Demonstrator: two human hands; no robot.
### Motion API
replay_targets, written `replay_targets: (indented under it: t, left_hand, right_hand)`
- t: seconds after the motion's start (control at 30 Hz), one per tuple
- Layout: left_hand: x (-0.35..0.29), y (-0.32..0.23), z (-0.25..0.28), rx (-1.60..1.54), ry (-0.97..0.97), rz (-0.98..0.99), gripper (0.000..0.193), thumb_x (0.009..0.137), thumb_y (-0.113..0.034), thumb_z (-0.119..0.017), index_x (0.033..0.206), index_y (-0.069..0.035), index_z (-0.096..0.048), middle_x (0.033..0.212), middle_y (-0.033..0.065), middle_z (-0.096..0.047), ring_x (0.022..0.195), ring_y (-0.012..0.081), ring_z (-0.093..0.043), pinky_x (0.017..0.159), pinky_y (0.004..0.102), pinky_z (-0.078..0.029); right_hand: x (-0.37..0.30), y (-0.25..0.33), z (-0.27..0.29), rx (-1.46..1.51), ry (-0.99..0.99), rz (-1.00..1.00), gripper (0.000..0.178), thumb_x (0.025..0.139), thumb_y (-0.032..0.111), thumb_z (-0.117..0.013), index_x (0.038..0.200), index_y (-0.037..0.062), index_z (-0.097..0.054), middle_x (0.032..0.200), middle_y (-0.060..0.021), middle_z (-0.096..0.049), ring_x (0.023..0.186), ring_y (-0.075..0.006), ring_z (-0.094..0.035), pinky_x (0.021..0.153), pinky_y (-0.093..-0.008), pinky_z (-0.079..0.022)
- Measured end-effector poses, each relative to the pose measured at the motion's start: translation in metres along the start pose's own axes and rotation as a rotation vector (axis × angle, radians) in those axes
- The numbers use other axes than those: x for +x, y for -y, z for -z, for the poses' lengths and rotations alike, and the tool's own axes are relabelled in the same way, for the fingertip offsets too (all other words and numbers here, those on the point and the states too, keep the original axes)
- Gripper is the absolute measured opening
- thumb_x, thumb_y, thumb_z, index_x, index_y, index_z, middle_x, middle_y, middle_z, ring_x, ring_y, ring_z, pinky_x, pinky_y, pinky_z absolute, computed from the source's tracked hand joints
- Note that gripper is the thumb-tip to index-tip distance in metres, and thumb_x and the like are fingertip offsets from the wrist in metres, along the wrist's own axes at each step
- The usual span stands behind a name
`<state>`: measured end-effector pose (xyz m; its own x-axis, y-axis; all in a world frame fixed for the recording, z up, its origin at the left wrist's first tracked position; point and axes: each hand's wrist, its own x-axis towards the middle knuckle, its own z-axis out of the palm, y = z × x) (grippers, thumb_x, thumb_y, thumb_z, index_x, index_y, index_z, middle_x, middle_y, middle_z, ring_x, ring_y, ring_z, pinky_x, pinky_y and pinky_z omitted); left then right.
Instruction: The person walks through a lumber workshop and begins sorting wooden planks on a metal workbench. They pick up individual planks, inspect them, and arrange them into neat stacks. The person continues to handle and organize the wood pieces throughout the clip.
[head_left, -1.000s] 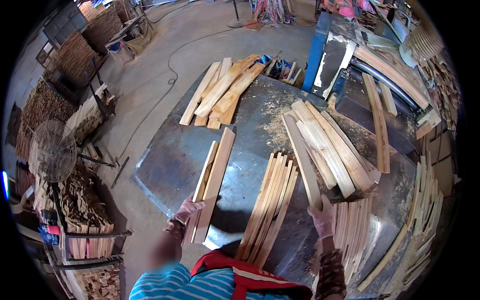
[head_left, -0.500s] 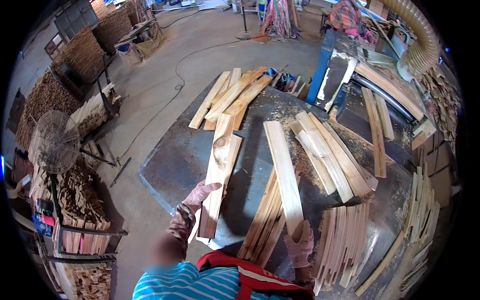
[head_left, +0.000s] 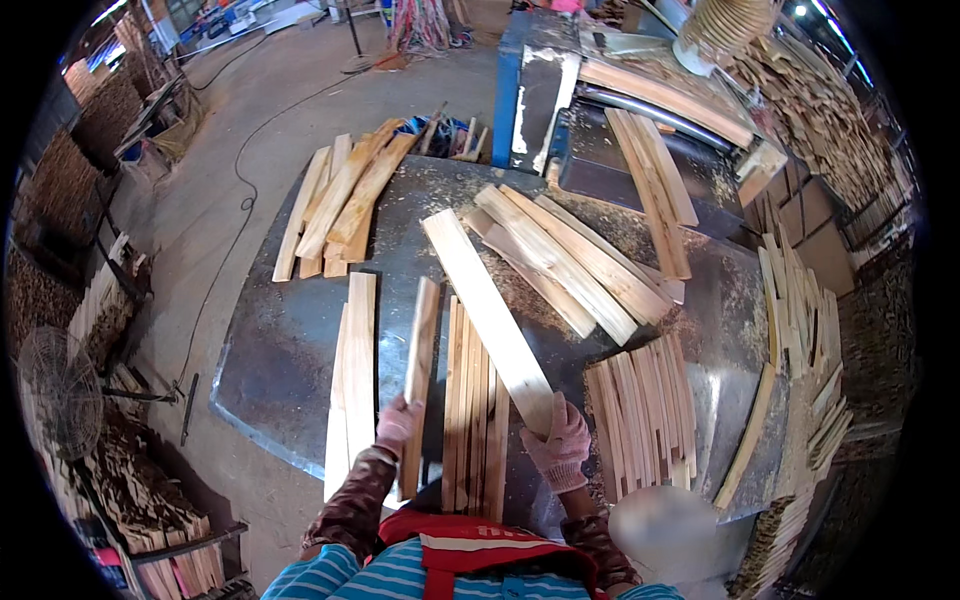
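Observation:
My left hand (head_left: 398, 425), in a pale pink glove, is closed on a narrow-looking wooden board (head_left: 421, 335) that points away from me, perhaps tipped on its edge. The gloved right hand (head_left: 560, 443) grips the near end of a pale, wider board (head_left: 487, 310), which slants up to the left. Between the two held boards is a row of slats (head_left: 463, 400) set close together, partly covered by the right one. Left of my left hand lie pale boards (head_left: 352, 375) side by side on the dark metal table (head_left: 265, 345).
Loose boards (head_left: 560, 255) lie fanned among sawdust, with more (head_left: 345, 200) at the far left corner. A slat bundle (head_left: 645, 410) sits right of my right hand. Beyond stands a roller machine (head_left: 665, 120) with boards at its mouth and a ribbed hose (head_left: 728, 35). A cable (head_left: 247, 200) crosses the floor.
The view has swung right. My left hand has moved closer to the slat row, and its board shows a narrower face. The right hand's board leans further left.

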<state>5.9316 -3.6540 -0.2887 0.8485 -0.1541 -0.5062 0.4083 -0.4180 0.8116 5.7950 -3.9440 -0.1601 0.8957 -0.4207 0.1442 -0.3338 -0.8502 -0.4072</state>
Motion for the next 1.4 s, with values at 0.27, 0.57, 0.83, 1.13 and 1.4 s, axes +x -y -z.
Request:
replay_targets:
  t: [0.27,0.57,0.83,1.13,1.4]
  left_hand:
    - [0.008,-0.020,-0.044,0.007,-0.047,-0.248,0.070,0.092,-0.041,-0.069,0.146,-0.004,-0.045,0.144,0.0193,-0.050,0.134,0.0311,-0.047,0.110,0.0378,-0.039]
    - [0.061,-0.195,-0.062,-0.488,0.139,-0.081,0.041,0.091,-0.015,-0.070,0.128,-0.003,-0.056,0.110,0.0052,-0.065,0.093,0.0179,-0.065,0.079,0.0318,-0.057]
    - [0.018,-0.067,0.054,0.512,-0.431,-0.139,0.043,0.075,-0.028,-0.073,0.110,-0.004,-0.068,0.104,0.0169,-0.065,0.094,0.0319,-0.064,0.085,0.0399,-0.052]
    - [-0.014,0.057,0.107,0.624,-0.674,0.173,0.043,0.071,-0.032,-0.076,0.101,-0.002,-0.069,0.128,0.0193,-0.056,0.112,0.0400,-0.059,0.096,0.0458,-0.049]
    - [-0.013,0.036,0.119,0.670,-0.779,0.139,0.048,0.070,-0.024,-0.074,0.114,-0.007,-0.064,0.137,0.0240,-0.050,0.124,0.0425,-0.050,0.107,0.0482,-0.040]
  right_hand:
    - [0.014,0.003,-0.003,0.080,-0.080,-0.068,0.090,0.067,0.038,-0.081,0.141,0.0044,-0.042,0.120,-0.0245,-0.057,0.102,-0.0423,-0.061,0.088,-0.0501,-0.052]
    - [0.120,-0.013,0.010,0.101,-0.142,0.320,0.073,0.085,0.048,-0.070,0.139,0.0043,-0.048,0.127,-0.0208,-0.057,0.113,-0.0384,-0.059,0.096,-0.0451,-0.049]
    - [0.277,-0.132,0.090,-0.226,-0.768,0.058,0.069,0.082,0.020,-0.073,0.143,0.0046,-0.046,0.141,-0.0218,-0.049,0.126,-0.0404,-0.052,0.107,-0.0452,-0.043]
    - [0.242,-0.146,-0.019,-0.408,-0.383,0.101,0.088,0.075,0.033,-0.071,0.148,0.0013,-0.034,0.153,-0.0196,-0.036,0.143,-0.0357,-0.034,0.119,-0.0494,-0.026]
    - [0.260,-0.132,-0.038,0.259,-0.145,-0.593,0.107,0.071,0.029,-0.076,0.156,0.0050,-0.017,0.143,-0.0230,-0.048,0.130,-0.0339,-0.049,0.110,-0.0388,-0.039]
